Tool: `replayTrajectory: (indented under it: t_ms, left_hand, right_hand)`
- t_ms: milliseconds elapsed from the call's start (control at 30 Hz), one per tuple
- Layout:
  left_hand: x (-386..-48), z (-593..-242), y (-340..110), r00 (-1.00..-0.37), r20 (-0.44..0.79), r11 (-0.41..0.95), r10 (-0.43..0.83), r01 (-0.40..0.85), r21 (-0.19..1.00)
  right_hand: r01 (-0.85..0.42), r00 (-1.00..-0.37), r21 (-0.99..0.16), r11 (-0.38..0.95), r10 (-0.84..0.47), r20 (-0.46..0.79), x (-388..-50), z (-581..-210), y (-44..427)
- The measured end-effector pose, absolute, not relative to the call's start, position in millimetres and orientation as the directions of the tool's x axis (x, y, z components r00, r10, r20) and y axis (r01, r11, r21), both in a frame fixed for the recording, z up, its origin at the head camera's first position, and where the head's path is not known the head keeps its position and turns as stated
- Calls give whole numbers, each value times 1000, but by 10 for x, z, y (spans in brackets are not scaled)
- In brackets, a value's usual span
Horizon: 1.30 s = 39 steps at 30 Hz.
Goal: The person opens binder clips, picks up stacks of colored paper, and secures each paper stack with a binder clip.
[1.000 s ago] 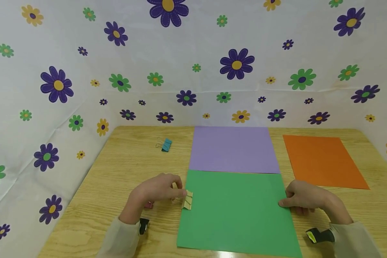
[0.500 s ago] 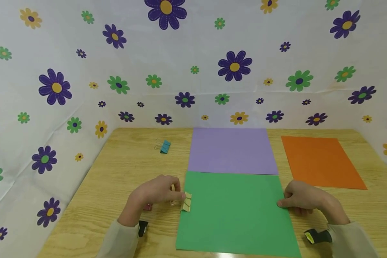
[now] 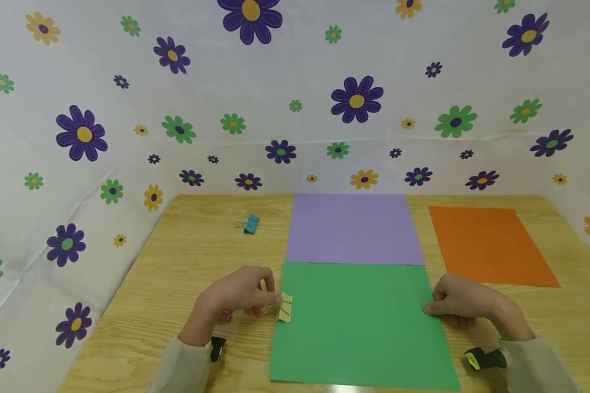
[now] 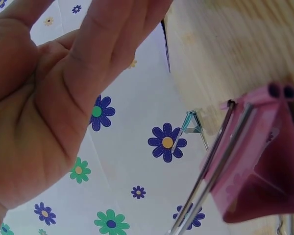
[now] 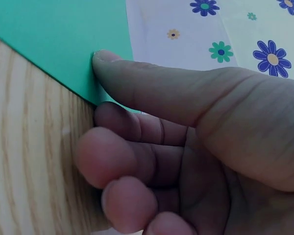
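Although our view has shifted slightly since a second ago, we find the yellow binder clip [image 3: 285, 309] still on the left edge of the green sheet [image 3: 359, 327], both hands staying beside it. Beneath lies a wood-grain table [image 3: 177, 262]; flowered cloth [image 3: 295, 65] hangs behind and at the sides. We see the left hand [image 3: 241, 289] arched, pinching the clip, and the right hand [image 3: 464, 303] gripping the sheet's right edge, thumb on top.

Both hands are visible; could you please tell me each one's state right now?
Left hand: closed, pinching the yellow clip.
Right hand: closed, pinching the green sheet by its edge.
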<state>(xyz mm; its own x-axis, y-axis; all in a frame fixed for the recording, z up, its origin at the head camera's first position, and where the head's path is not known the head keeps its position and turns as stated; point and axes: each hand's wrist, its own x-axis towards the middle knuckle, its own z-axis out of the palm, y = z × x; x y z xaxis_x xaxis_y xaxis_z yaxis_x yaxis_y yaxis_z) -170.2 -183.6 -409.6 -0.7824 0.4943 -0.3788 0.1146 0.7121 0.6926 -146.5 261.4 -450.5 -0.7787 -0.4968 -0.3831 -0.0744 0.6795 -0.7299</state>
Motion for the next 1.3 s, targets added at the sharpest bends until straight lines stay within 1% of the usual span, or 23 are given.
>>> replayTrajectory:
  t_ms: [267, 467, 533, 700, 833, 1000, 1300]
  left_hand:
    - [-1698, -4120, -1855, -789, -358, 700, 499, 123, 704]
    - [-1671, -4195, -1865, -762, -360, 669, 538, 127, 732]
    - [-1669, -4197, -1875, -764, -360, 669, 536, 124, 733]
    - [-1714, -4117, -1913, -771, -345, 702, 535, 179, 689]
    - [-1752, -4076, -1926, -753, -344, 716, 561, 233, 658]
    - [-1765, -4098, -1920, -733, -309, 692, 606, 293, 660]
    - [-1797, -4156, -1903, -727, -302, 675, 616, 291, 678]
  right_hand:
    - [-90, -768, -743, 663, -522, -372, -1496, -4540, 2623]
    - [-65, -747, -771, 633, -543, -383, -1459, -4559, 2655]
    - [-68, -747, -777, 625, -549, -376, -1468, -4557, 2655]
    - [-81, -755, -785, 615, -551, -354, -1527, -4532, 2640]
    - [-80, -766, -780, 621, -539, -351, -1542, -4527, 2623]
    - [-72, -768, -772, 632, -529, -362, -1536, -4539, 2616]
    - [-78, -775, -758, 647, -518, -363, -1541, -4529, 2622]
